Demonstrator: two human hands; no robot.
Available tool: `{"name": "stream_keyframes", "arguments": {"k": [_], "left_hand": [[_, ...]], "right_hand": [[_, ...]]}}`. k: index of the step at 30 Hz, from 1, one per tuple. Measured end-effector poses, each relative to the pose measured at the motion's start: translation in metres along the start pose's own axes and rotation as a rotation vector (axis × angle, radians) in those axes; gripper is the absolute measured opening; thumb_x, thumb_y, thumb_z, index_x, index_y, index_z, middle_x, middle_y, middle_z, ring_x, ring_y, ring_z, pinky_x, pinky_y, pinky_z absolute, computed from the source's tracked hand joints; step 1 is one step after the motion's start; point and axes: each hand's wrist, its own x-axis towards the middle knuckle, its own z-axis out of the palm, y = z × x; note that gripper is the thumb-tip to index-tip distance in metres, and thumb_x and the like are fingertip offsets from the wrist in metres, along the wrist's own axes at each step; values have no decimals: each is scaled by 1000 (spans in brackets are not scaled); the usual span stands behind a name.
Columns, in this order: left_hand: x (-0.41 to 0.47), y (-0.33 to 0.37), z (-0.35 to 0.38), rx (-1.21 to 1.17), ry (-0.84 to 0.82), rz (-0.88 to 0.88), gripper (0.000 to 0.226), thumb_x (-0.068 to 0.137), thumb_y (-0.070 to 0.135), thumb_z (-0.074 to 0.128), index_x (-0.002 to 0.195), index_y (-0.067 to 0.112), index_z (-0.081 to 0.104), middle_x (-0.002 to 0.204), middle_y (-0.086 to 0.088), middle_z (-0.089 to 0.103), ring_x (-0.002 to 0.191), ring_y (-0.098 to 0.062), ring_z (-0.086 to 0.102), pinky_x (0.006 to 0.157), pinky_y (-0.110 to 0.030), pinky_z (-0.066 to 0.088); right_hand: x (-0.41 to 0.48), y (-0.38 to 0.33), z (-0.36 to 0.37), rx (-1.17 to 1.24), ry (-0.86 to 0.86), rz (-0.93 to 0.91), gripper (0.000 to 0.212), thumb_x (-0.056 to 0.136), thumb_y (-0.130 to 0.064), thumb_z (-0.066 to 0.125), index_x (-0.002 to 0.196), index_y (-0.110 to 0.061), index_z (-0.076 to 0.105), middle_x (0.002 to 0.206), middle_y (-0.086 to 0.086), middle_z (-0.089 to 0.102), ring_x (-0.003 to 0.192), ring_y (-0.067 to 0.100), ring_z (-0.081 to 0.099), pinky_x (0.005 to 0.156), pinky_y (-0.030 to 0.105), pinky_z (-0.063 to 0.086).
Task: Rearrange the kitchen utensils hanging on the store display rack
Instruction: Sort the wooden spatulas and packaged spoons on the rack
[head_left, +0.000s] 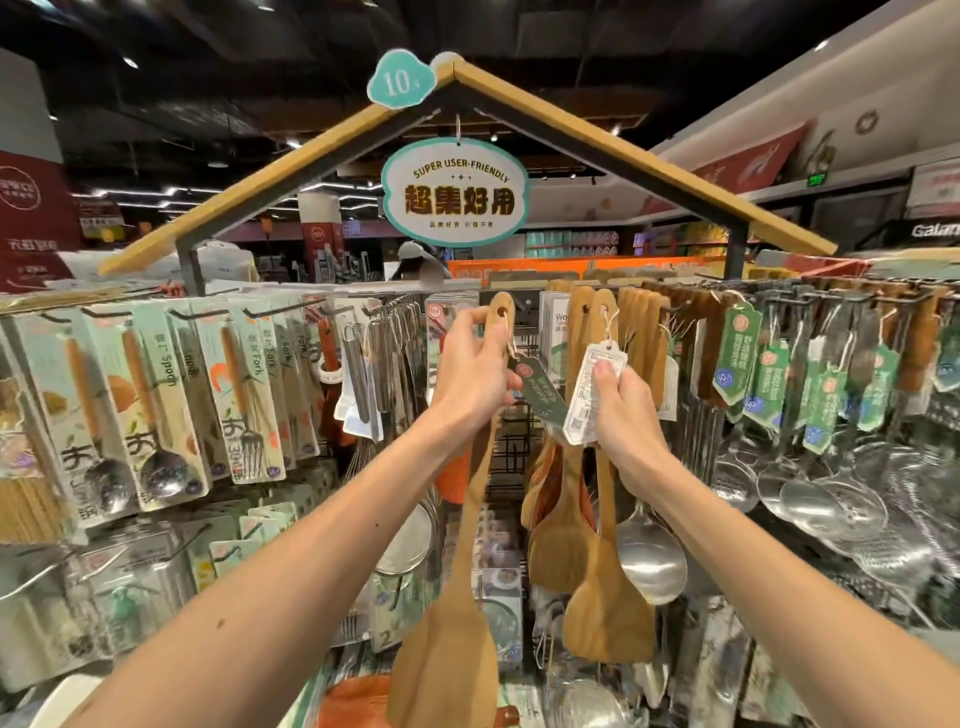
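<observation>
Wooden, flat-bladed spatula (452, 649): your left fingers (464, 318) curl round its handle, right fingers (602, 371) pinch a white tag (592, 400).

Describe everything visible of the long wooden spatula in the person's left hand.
The long light-brown wooden spatula hangs almost upright, wide flat blade down. Its slim handle ends in a rounded top with a hole; a string there carries a dark green paper tag. The left hand grips the handle near its top, before the display rack. Whether a hook holds it is unclear.
</observation>
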Motion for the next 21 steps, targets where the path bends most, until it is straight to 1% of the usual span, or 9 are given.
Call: {"name": "stream_keyframes", "arguments": {"k": [2, 6, 9, 10, 12, 15, 17, 19, 21], "left_hand": [[1, 0, -3, 37, 5, 9, 28, 108, 27, 36, 133, 17, 42, 110, -14, 66, 62, -11, 59, 53, -22, 50], [2, -1, -7, 68, 4, 2, 23, 107, 28, 38, 129, 21, 44, 107, -10, 67, 64, -11, 60, 56, -23, 48], [1, -2, -5, 57, 4, -5, 24, 107, 25, 38, 129, 19, 44, 107, -12, 66, 67, -14, 61, 56, -25, 50], [0, -2, -4, 52, 0, -3, 23, 107, 24, 38, 129, 19, 44, 106, -13, 66, 68, -16, 62, 56, -26, 51], [-4, -3, -2, 39, -17, -2, 22, 107, 24, 39, 128, 19, 44, 103, -15, 67, 70, -19, 63, 60, -30, 54], [-17, -11, -3, 20, -43, -29, 21, 107, 23, 39, 126, 17, 45, 98, -18, 68, 69, -20, 64, 66, -37, 57], [-26, -20, -5, 13, -51, -72, 20, 107, 22, 39, 124, 16, 46, 97, -19, 68, 68, -19, 64, 65, -36, 57], [-33, -30, -7, 7, -50, -122, 20, 107, 21, 39, 125, 15, 46, 99, -18, 67, 68, -19, 65, 63, -34, 57], [-37, -37, -9, -2, -40, -154, 20, 107, 23, 39, 124, 17, 46, 102, -18, 67, 67, -17, 65, 61, -31, 54]], "right_hand": [[5, 2, -1, -12, -18, 1, 43, 105, -46, 28, 109, -12, 54, 96, 0, 58, 87, 17, 53, 80, 39, 43], [11, 1, -2, -10, -35, 16, 38, 106, -42, 29, 109, -12, 52, 86, -6, 49, 78, 11, 46, 77, 33, 38], [16, 3, 3, -7, -74, 73, 45, 106, -44, 29, 124, -10, 52, 108, 1, 60, 95, 15, 57, 88, 37, 48], [17, 4, 4, -18, -75, 77, 46, 106, -44, 29, 127, -10, 51, 111, 3, 61, 95, 16, 58, 86, 37, 50], [20, 5, 4, -81, -58, 78, 47, 107, -43, 27, 126, -7, 51, 111, 6, 61, 92, 16, 58, 78, 31, 45], [26, 6, 5, -168, -27, 78, 51, 106, -44, 26, 129, -5, 50, 126, 12, 58, 118, 29, 53, 88, 36, 38], [26, 5, 8, -204, -14, 79, 50, 106, -43, 27, 125, -5, 52, 127, 13, 58, 122, 33, 51, 93, 39, 39], [25, 4, 10, -246, 0, 58, 47, 107, -41, 27, 119, -5, 55, 122, 14, 60, 117, 33, 54, 89, 38, 39], [23, 0, 9, -273, 8, 38, 41, 107, -39, 28, 107, -9, 55, 110, 11, 60, 109, 31, 56, 82, 35, 37]]}}
